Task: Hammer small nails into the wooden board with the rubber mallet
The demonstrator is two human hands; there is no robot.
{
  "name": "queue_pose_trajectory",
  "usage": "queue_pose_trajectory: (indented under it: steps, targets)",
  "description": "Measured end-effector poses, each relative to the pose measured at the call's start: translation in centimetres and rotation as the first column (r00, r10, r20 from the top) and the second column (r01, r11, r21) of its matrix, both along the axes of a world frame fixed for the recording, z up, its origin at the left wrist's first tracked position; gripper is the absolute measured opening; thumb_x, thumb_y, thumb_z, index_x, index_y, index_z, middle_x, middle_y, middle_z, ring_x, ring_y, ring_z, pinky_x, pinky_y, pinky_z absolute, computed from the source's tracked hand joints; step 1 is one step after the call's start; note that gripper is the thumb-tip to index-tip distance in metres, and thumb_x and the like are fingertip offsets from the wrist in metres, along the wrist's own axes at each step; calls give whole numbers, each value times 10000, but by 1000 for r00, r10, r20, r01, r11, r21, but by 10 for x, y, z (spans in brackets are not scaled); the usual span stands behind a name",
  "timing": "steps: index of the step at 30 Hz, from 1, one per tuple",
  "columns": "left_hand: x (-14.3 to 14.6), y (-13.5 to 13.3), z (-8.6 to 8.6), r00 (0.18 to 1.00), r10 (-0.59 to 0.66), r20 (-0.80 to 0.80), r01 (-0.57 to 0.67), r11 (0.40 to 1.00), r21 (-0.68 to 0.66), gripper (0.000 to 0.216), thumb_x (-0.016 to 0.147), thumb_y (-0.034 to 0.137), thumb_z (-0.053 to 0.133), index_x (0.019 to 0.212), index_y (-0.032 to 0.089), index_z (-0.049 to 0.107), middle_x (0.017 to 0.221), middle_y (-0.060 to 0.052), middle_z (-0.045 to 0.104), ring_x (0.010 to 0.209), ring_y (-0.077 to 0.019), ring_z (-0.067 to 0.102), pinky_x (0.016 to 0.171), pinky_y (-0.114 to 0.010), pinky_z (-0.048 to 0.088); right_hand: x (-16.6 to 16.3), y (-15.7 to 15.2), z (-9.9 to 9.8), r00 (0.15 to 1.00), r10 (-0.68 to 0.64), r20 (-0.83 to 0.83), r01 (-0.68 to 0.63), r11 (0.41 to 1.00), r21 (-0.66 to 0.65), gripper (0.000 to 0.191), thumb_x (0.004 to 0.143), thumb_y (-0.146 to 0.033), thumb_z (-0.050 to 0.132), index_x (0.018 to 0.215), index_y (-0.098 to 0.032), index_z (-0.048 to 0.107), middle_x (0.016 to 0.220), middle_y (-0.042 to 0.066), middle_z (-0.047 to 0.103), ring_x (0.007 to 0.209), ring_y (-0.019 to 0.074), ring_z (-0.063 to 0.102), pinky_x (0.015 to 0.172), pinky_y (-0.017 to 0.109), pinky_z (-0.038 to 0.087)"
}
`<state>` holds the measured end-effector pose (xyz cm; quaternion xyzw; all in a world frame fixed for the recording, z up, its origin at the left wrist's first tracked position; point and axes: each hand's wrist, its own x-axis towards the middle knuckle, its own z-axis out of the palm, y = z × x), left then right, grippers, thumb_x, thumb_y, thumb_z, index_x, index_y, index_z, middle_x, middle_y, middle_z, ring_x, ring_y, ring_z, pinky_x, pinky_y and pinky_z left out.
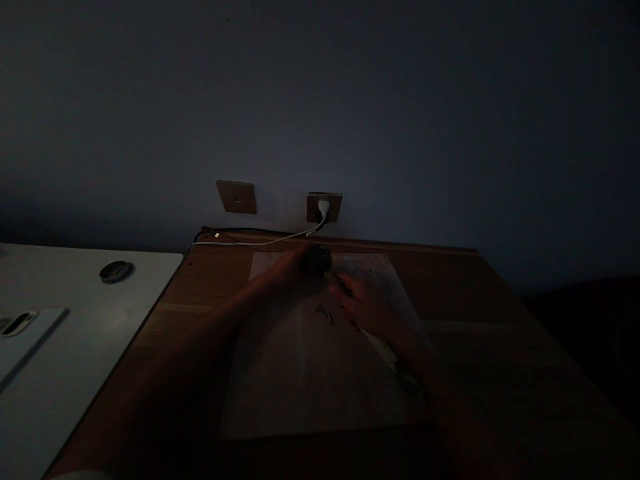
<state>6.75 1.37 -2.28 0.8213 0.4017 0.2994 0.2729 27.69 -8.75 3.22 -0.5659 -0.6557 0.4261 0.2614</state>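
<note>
The scene is very dark. A pale mat (300,373) lies on a wooden desk (480,313). My left hand (290,267) is at the mat's far edge, closed around a small dark round object (319,259). My right hand (365,303) is just to its right, fingers curled on a thin tool whose tip points at the round object; I cannot name the tool. A small metal piece (325,312) lies on the mat beside my right hand. A long light-coloured item (390,357) runs under my right wrist.
A white table (75,347) adjoins the desk on the left, with a dark round disc (116,271) and a flat tray (25,333) on it. On the wall are a switch plate (237,197) and a socket with a white plug (323,208); cables run along the desk's back edge.
</note>
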Motion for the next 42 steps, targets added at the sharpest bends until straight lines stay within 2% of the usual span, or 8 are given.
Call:
queue_pose_trajectory:
  steps: [9,13,22,32,35,38,40,42]
  targets:
    - [0,0,-1,1000,-6,12,6,1000,5,620,799,241,721,1380,184,514,1182,-98,735,1040,-269,718,878,-336,554,1,1,7,998,29,62,-27,999,-27,269,937,-384,511,1091,-198,629,541,-67,517,372,110,496,355,211,361]
    - [0,0,-2,999,-15,37,14,1000,2,632,796,244,727,1388,180,516,1181,-102,737,1042,-265,721,880,-335,560,2,1,6,999,26,44,-24,999,-45,309,956,-409,487,1147,-199,608,552,-69,504,377,116,495,353,216,374]
    - [0,0,2,1000,-10,19,10,1000,7,608,801,256,709,1376,158,539,1220,-118,728,1075,-281,713,920,-364,553,1,0,4,999,14,46,-11,998,-59,274,949,-411,496,1089,-210,618,559,-58,516,379,132,494,354,233,366]
    - [0,2,-3,999,-28,45,28,1000,1,596,788,224,720,1359,164,561,1246,-105,718,1115,-277,695,970,-383,536,-1,-1,3,993,18,118,-19,1000,8,253,961,-384,495,1087,-202,618,504,-60,503,390,150,513,414,258,371]
    - [-3,5,4,996,-58,74,60,998,-23,572,777,217,722,1328,157,579,1237,-110,717,1105,-269,693,958,-380,539,0,-1,7,993,16,119,-20,999,30,231,952,-356,496,1060,-197,623,511,-64,497,376,135,498,409,253,370]
    - [-11,6,19,986,-132,99,139,988,-71,484,782,174,678,1260,145,605,1131,-104,736,953,-219,715,808,-315,561,4,-1,16,997,-18,76,13,998,58,247,947,-374,501,1070,-196,620,529,-67,503,368,124,491,391,243,374]
    - [-16,1,32,985,-170,28,172,983,-61,369,768,145,658,1137,150,643,1014,-75,736,848,-185,700,715,-271,533,8,-1,23,999,-34,26,33,997,67,274,953,-399,494,1101,-201,612,510,-78,490,353,124,476,367,237,372]
    - [-17,-10,45,960,-258,-108,252,966,-65,256,763,146,666,1018,164,658,935,-45,717,809,-166,678,692,-251,501,11,-1,26,999,-36,-15,37,997,60,291,958,-414,491,1130,-207,601,486,-88,471,342,127,469,345,230,369]
